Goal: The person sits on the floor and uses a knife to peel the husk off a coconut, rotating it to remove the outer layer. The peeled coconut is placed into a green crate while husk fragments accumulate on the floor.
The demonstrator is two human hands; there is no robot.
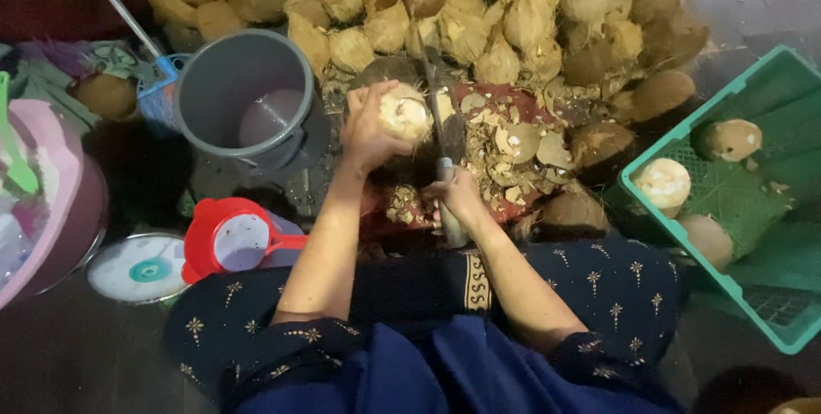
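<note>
At the far left stands a pink plastic basin (pixel 60 200), and beside it on the floor lie a round white lid with a teal centre (pixel 141 269) and a red plastic scoop with a handle (pixel 231 239). Behind the scoop is a grey plastic bucket (pixel 248 97); its inside looks mostly bare.

The left hand (pixel 369 127) is closed around a partly peeled, pale coconut (pixel 406 115), fingers wrapped over its top and side, and holds it down on a dark wooden block covered with red cloth (pixel 505 106). Just to the right, the right hand (pixel 457 196) grips firmly the handle of a long heavy knife (pixel 445 132), whose blade points away from the body and passes just beside the coconut. Brown and white husk chips (pixel 505 144) are spread on the cloth.

Behind all this is a big pile of unpeeled brown coconuts (pixel 513 3). At the far right a green plastic crate (pixel 770 80) holds a few peeled coconuts (pixel 663 183).

I judge the main danger to be the blade so near the left fingers: the coconut is round and may roll or slip on the loose chips, and then a cut could go into the hand. The chips may also make the knife slide aside.
</note>
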